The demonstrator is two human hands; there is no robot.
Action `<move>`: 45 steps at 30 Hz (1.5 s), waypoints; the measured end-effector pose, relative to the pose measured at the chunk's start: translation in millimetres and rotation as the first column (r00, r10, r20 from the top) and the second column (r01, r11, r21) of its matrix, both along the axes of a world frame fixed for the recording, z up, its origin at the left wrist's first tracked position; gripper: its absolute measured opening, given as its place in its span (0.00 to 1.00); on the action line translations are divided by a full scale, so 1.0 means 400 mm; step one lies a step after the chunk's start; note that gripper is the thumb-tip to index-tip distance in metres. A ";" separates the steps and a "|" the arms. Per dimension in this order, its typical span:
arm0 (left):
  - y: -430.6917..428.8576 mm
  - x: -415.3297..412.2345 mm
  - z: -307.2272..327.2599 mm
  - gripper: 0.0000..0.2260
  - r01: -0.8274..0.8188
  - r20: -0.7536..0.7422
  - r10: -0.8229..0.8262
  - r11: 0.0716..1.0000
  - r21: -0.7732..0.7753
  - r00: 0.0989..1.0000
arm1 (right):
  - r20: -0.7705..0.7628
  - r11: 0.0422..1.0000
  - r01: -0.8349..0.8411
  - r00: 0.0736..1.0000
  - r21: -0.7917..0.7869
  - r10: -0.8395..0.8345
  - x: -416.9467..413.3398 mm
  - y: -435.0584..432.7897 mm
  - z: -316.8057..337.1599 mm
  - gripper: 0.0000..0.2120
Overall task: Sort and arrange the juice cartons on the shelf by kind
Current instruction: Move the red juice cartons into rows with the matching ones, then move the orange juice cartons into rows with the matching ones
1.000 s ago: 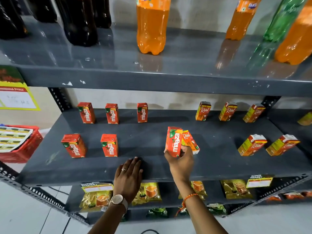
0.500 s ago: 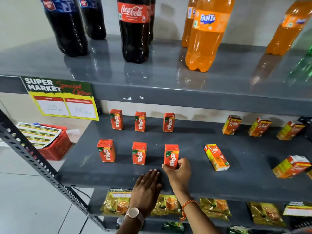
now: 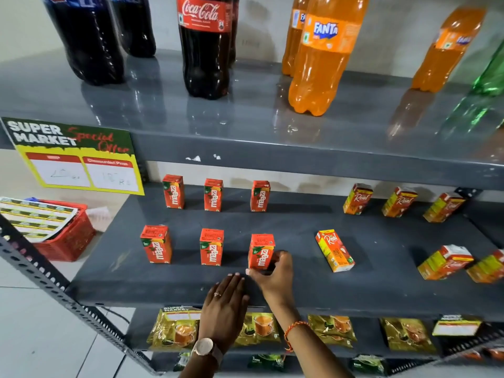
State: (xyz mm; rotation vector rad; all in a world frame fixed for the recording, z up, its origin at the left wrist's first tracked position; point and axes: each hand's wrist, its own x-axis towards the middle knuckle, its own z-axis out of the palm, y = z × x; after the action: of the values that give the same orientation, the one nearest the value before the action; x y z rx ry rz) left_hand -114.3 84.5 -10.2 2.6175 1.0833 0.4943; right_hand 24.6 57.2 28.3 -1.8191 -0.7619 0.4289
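Right hand (image 3: 272, 274) now sets Maaza carton (image 3: 261, 251) down, third in front row, still gripping; Real carton (image 3: 335, 251) dropped flat right of it. Left hand (image 3: 225, 304) flat, empty.

"Coca-Cola" runs across the red label of the dark bottle (image 3: 206, 45) on the top shelf, and "FANTA" on the orange bottle (image 3: 324, 55) to its right. Left of the Coca-Cola bottle and lower, a hanging sign (image 3: 75, 155) reads "SUPER MARKET Special Offer". Below, 6 red cartons (image 3: 211, 251) say "maaza"; the lying carton (image 3: 335, 251) says "Real".
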 end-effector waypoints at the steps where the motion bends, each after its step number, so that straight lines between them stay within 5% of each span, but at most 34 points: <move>1: -0.006 0.003 0.000 0.27 -0.015 0.029 0.015 1.000 0.006 0.999 | 0.005 1.000 -0.018 1.000 -0.008 0.018 0.008 -0.013 -0.002 0.29; 7: -0.095 0.097 -0.019 0.18 0.084 0.161 -0.100 0.991 0.104 0.982 | 0.341 0.981 0.191 0.920 0.042 -0.194 0.135 -0.154 0.030 0.15; 9: -0.131 0.160 -0.011 0.14 0.108 0.138 -0.120 0.990 0.093 0.983 | 0.396 0.942 0.336 0.865 0.001 -0.309 0.220 -0.182 0.053 0.19; 12: -0.184 0.263 0.012 0.16 0.109 0.117 -0.116 0.992 0.063 0.986 | 0.189 0.929 0.335 0.934 -0.160 -0.304 0.334 -0.193 0.090 0.24; 14: -0.223 0.330 0.024 0.17 0.111 0.090 -0.116 0.992 0.058 0.989 | 0.107 0.949 0.204 0.977 -0.239 -0.183 0.385 -0.200 0.111 0.13; 18: -0.271 0.428 0.036 0.20 0.027 -0.011 -0.026 0.998 0.054 1.000 | 0.039 0.949 -0.025 0.998 -0.316 0.039 0.434 -0.206 0.108 0.09; 26: -0.322 0.503 0.011 0.21 -0.195 -0.126 0.197 0.980 0.026 0.972 | -0.028 0.967 -0.128 0.992 -0.219 0.124 0.491 -0.246 0.069 0.09; 34: -0.332 0.510 0.007 0.21 -0.237 -0.127 0.238 0.971 0.022 0.963 | 0.032 0.969 0.043 0.998 0.245 -0.053 0.471 -0.330 0.079 0.19; 45: -0.340 0.520 0.007 0.23 -0.273 -0.113 0.273 0.962 0.017 0.955 | 0.042 0.962 0.107 0.992 0.252 -0.121 0.489 -0.357 0.059 0.23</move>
State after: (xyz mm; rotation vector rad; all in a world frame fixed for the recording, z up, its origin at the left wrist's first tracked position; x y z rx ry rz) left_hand 93.7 -51.5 -7.3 2.5349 1.4941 0.4040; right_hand 220.2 -85.5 51.9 -1.6335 -0.7120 0.1962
